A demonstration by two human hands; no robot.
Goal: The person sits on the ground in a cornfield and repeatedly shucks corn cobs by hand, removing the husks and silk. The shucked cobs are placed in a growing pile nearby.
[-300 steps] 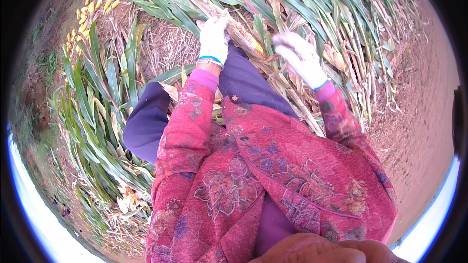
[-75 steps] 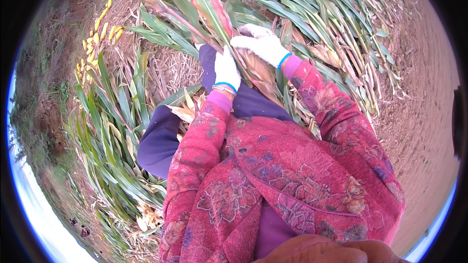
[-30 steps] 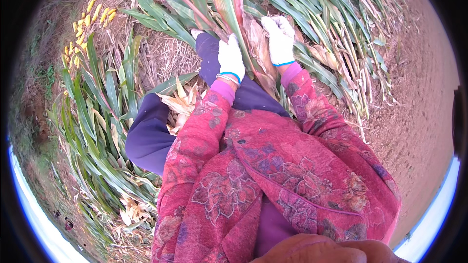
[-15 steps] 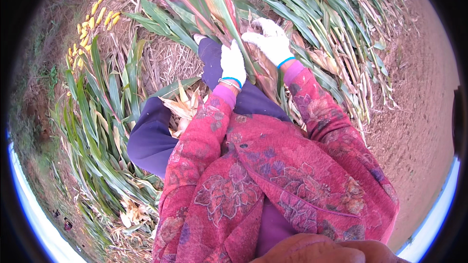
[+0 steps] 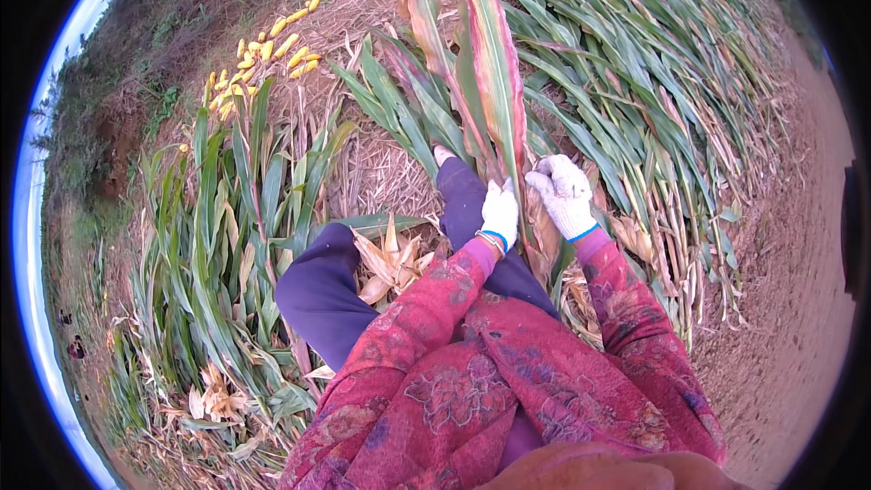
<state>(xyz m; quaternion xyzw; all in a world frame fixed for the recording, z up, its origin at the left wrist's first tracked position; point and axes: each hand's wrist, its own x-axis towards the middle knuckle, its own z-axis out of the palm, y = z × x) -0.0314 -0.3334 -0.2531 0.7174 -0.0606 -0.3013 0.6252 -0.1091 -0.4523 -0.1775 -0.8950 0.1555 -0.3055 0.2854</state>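
Observation:
My left hand (image 5: 499,210), in a white knitted glove with a blue cuff edge, is closed around a corn stalk (image 5: 494,82) whose long green leaves have pink-red edges. The stalk rises away from me over my leg. Just right of it is my right hand (image 5: 562,192), gloved the same way, with its fingers curled together beside dry brownish leaves (image 5: 543,240). What those fingers pinch, if anything, is hidden. Pale opened husks (image 5: 392,265) lie between my legs.
Several husked yellow corn cobs (image 5: 263,50) are piled at the far left. Cut corn stalks lie in a heap (image 5: 218,218) on the left and a broad row (image 5: 635,100) on the right. Bare brown soil (image 5: 771,354) stretches along the right side.
The view has tilted up, so everything sits lower in it and more stalk shows. My right fingers, spread before, are now curled. My left hand stays on the stalk.

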